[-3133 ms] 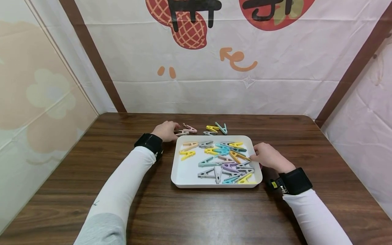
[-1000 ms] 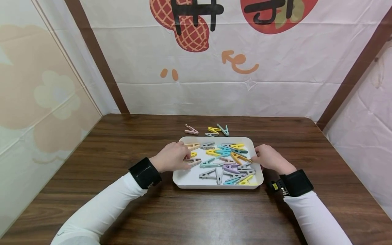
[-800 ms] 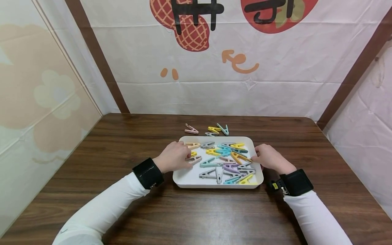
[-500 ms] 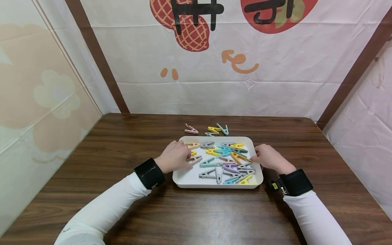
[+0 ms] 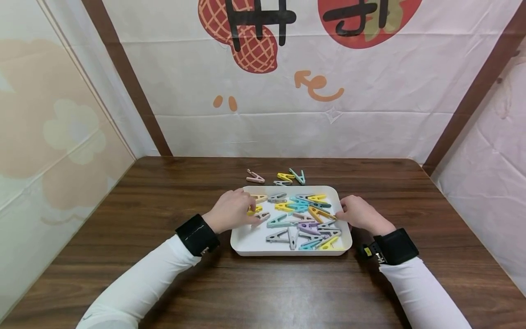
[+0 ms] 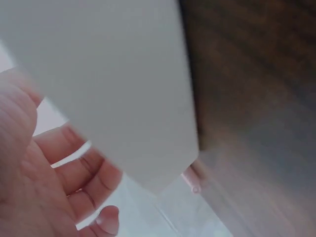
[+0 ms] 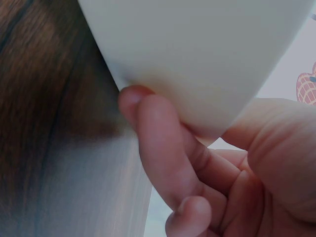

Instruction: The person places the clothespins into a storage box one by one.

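Note:
A shallow white tray (image 5: 250, 249) on the table holds several clothespins in yellow, blue, grey, purple, orange and beige. My left hand (image 5: 232, 211) reaches over its left rim, thumb and forefinger spread apart around a beige clothespin (image 5: 263, 215) and a yellow clothespin (image 5: 255, 211) on the tray floor. In the left wrist view, the tray's outer wall (image 6: 123, 79) hides the fingertips inside. My right hand (image 5: 363, 214) grips the right rim, its thumb inside; the right wrist view shows the curled fingers (image 7: 163, 133) against the outside wall.
Behind the tray lie a pink clothespin (image 5: 255, 177), a yellow clothespin (image 5: 285, 177), a light-blue clothespin (image 5: 297, 177) and a grey clothespin (image 5: 282, 183). A printed white curtain (image 5: 185, 132) hangs beyond the far edge of the brown table (image 5: 164, 183).
My left hand has come from the table behind the tray's left corner to inside the tray. The beige clothespin from there now lies in the tray. My right hand has stayed on the rim.

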{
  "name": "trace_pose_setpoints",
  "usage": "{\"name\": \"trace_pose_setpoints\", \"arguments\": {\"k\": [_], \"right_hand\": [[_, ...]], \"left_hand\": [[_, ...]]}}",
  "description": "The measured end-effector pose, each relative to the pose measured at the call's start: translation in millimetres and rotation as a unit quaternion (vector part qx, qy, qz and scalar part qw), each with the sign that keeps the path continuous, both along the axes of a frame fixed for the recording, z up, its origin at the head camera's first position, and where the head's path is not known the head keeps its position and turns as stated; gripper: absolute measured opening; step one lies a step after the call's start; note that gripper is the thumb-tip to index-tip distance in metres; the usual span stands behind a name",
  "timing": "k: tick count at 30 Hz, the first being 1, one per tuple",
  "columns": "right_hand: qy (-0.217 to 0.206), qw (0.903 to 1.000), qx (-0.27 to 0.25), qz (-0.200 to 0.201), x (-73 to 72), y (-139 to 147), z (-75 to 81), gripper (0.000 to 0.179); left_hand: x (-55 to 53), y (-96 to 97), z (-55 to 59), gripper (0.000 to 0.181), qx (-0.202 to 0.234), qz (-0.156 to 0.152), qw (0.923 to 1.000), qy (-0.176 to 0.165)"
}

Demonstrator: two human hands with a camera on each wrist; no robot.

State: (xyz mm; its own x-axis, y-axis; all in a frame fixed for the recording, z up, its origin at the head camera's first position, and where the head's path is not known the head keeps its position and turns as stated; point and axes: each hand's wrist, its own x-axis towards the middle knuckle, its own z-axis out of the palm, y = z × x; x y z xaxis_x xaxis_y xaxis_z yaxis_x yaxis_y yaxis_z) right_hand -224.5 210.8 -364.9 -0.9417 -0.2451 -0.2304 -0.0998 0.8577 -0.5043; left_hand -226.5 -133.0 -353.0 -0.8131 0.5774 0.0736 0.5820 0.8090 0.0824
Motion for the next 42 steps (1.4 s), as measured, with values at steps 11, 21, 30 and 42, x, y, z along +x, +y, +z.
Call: {"name": "trace_pose_setpoints", "arguments": {"k": [11,21,30,42], "right_hand": [[0.002,1.0,0.007,-0.001,1.3,-1,0.1,0.037],[0.001,1.0,0.007,-0.002,1.8,0,-0.2,0.034],[0.002,1.0,0.005,0.001,-0.2,0,-0.8,0.034],[0.008,0.9999,0.01,0.001,-2.2,1,-0.1,0.031]], "left_hand": [[-39.7,-10.4,21.6,0.018,0.128,0.058,0.9901,0.0],[-94.7,-12.5,17.4,0.02,0.144,0.115,0.982,-0.044],[-131.7,-12.0,-6.6,0.046,0.062,0.129,0.9852,-0.095],[-145.3,-4.6,-14.9,0.07,-0.015,0.122,0.9802,-0.155]]}}
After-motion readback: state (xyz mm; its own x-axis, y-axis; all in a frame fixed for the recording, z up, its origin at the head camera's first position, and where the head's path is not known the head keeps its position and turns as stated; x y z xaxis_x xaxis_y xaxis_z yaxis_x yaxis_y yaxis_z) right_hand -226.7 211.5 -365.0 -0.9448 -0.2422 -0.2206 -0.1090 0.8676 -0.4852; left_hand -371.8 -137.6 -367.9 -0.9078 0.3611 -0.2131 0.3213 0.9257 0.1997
